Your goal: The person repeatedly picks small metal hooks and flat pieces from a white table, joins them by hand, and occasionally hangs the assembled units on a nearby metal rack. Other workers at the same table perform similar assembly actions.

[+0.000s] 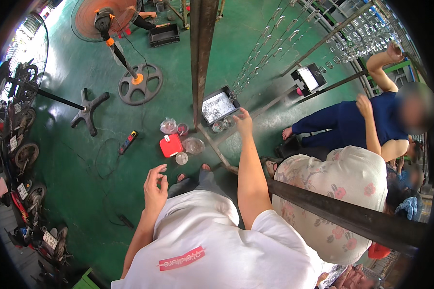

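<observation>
My right hand [244,122] reaches forward, its fingers drawn together; anything between them is too small to make out. Close by are a black tray [208,121] with shiny small metal pieces and two round clear containers [218,126] at its near right corner. Strings of metal links [260,58] hang on thin lines just beyond that hand, their lower ends above the tray. My left hand [155,189] is raised in front of my body, fingers loosely curved and apart, holding nothing.
A dark metal post [202,62] and a rail [342,209] frame my space. By my feet are a red-and-white box [170,145], plastic bags [194,145] and a power strip [128,142]. A standing fan [125,62] is at left; co-workers [352,123] are at right.
</observation>
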The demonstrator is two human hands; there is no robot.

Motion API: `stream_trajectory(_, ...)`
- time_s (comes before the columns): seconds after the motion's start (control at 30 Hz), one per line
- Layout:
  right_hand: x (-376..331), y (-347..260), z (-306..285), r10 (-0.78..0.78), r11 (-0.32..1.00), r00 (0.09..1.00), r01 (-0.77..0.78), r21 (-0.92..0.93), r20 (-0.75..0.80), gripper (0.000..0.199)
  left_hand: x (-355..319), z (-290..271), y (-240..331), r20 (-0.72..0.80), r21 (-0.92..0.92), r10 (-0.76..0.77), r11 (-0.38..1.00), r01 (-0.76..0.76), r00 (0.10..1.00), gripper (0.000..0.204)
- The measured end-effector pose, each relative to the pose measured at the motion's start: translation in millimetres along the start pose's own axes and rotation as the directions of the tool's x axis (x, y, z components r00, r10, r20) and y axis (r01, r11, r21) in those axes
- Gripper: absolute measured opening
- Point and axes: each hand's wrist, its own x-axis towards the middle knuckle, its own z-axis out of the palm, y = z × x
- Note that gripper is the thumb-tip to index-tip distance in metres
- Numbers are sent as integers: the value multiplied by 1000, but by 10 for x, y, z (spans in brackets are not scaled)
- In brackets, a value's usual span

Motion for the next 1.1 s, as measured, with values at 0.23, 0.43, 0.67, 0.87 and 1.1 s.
stream_trajectory(0.23, -1209, 239, 116, 103, 957, 891, 33, -288, 443, 32, -182, -158, -134, 202, 36, 0, 999, -8, 979, 27)
stream_trajectory(0.43, -3223, 674, -27, 341, 836, 707, 73, -543, 620, 27, -414, -257, -464, 468, 190, 108, 957, -220, 877, 26)
stream_trajectory(0.67, -3692, 817, -673, 472, 822, 787, -231, -520, 397, 24, -557, -160, -693, 761, 278, 144, 808, -519, 632, 30)
stream_trajectory(0.87, -4056, 876, -1131, 492, 846, 832, -389, -364, 256, 22, -802, 528, -339, 841, 184, 203, 764, -618, 501, 26)
stream_trajectory(1.1, -5059, 1771, -2492, 518, 841, 850, -484, -240, 100, 26, -2141, 2063, 605, 969, -16, 161, 796, -606, 187, 25)
